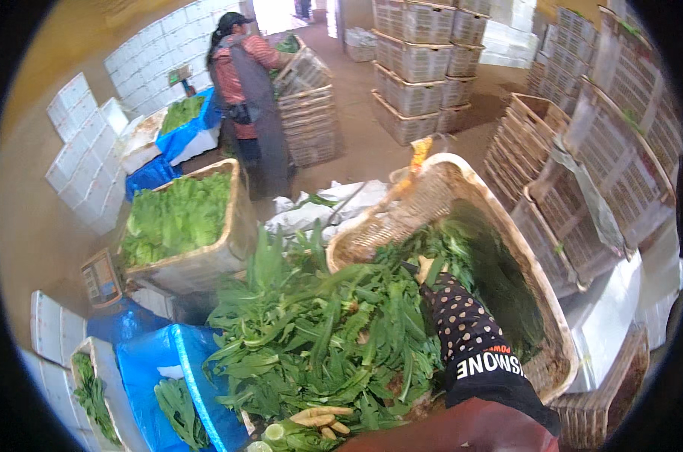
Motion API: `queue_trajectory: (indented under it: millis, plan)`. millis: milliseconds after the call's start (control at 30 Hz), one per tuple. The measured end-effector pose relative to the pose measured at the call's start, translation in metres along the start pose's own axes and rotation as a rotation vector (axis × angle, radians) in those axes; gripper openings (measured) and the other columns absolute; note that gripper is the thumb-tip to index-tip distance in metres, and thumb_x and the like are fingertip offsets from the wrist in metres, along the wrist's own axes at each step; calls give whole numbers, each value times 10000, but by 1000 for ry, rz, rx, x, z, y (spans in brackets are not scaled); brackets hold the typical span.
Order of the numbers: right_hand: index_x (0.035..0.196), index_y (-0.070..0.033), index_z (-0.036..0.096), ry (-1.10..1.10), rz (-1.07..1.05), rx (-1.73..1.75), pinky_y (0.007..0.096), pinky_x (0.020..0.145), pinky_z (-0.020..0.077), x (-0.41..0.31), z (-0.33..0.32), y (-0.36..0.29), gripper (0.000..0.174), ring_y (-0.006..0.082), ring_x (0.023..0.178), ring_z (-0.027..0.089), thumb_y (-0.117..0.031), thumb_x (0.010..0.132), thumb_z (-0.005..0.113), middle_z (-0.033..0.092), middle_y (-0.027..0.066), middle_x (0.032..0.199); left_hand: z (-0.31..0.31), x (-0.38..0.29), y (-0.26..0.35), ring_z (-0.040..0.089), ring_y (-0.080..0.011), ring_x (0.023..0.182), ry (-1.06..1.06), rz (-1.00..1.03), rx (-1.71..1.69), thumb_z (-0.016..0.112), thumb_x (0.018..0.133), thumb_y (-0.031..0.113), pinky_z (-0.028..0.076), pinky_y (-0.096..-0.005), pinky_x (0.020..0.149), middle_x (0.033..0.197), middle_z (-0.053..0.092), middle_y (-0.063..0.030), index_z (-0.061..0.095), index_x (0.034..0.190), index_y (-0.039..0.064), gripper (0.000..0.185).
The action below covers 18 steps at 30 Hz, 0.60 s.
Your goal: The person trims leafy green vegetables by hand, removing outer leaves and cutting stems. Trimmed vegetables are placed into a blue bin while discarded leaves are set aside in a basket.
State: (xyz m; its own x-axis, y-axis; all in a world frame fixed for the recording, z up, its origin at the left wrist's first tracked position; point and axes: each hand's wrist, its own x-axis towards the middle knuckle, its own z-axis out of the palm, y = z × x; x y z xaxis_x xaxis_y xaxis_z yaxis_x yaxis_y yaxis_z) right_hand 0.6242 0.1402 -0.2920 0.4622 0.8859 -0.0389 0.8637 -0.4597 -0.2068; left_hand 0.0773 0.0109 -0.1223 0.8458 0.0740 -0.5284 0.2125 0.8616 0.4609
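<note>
At the bottom, my left hand [322,421] in a pale yellowish glove grips a bunch of leafy greens [282,435] with round, pale cut stem ends. My right hand [426,269] reaches into the large plastic crate [556,339], over its leaves. A dark, thin thing, perhaps a knife blade, shows at the fingers, and a leaf overlaps the hand; its grip is unclear. A dotted dark sleeve covers that forearm. Before me lies a heap of long, loose green leaves [330,322], spreading up to the crate's near rim.
A foam box of upright lettuce [177,217] stands left, above a blue-lined box [149,361] holding greens. A person [248,96] bends over stacked crates [307,124] farther off. Tall crate stacks [415,68] rise behind, others [618,135] at right. A scale display [101,278] stands left.
</note>
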Motion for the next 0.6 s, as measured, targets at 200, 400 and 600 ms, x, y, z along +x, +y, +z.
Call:
queue_trajectory:
  millis: [200, 400, 600]
  plan:
    - [1161, -143, 728, -129, 52, -32, 477, 886, 563, -54, -72, -12, 362, 363, 1017, 715, -361, 873, 715, 741, 204, 1053, -2, -20, 1, 743, -165, 888, -11, 34, -106, 581, 1073, 222, 611, -297, 743, 1229, 726, -152, 444, 1542, 29, 526]
    - [1220, -142, 701, 122, -79, 148, 448, 849, 571, -174, -189, -27, 421, 377, 944, 707, -305, 842, 787, 729, 175, 1006, -9, -40, -2, 749, -244, 974, -65, 53, -1, 632, 1041, 181, 630, -357, 818, 1274, 700, -185, 446, 1531, 15, 550]
    - [1262, -163, 664, 544, -333, 155, 389, 747, 582, -313, -317, -188, 608, 262, 825, 722, -98, 694, 867, 736, 46, 938, -2, -20, -2, 111, -349, 1587, 118, 596, 539, 975, 706, 300, 215, -539, 1257, 1718, 65, -232, 6, 1666, 86, 1380]
